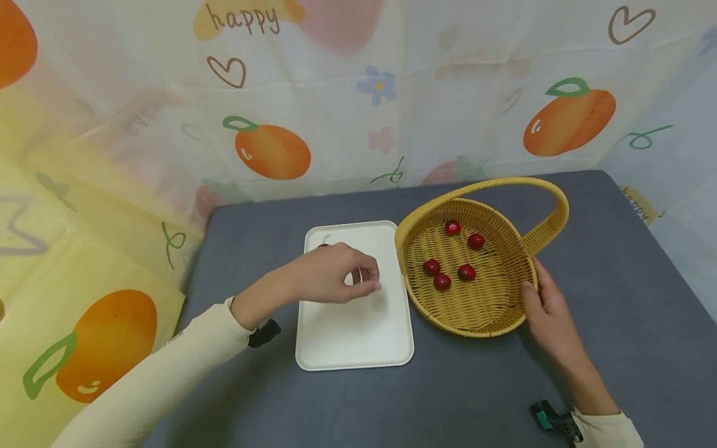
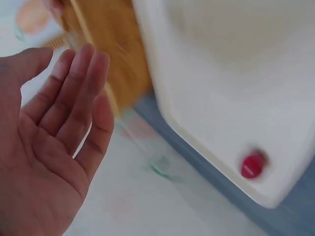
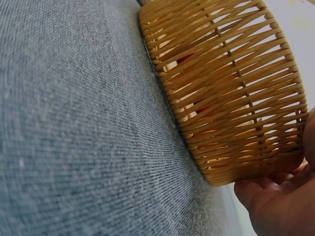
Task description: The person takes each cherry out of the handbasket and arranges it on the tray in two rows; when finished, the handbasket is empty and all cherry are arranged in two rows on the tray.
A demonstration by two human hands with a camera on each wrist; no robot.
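My left hand (image 1: 338,274) hovers over the white tray (image 1: 353,342), fingers loosely bent and nothing between them; the left wrist view shows the bare palm. One dark red cherry (image 2: 253,164) lies near a corner of the tray, mostly hidden behind the left hand in the head view. To the tray's right stands a yellow wicker basket (image 1: 487,305) with an arched handle. Several red cherries (image 1: 467,272) are spread over its bottom. At the basket's right side, my right hand (image 1: 551,311) grips the rim, thumb on top and fingers against the outer wall.
A dark grey cloth (image 1: 448,392) covers the table under both containers. Behind and to the left hangs a printed curtain (image 1: 336,93) with oranges and hearts. The basket handle (image 1: 498,182) arches up over the basket's far side.
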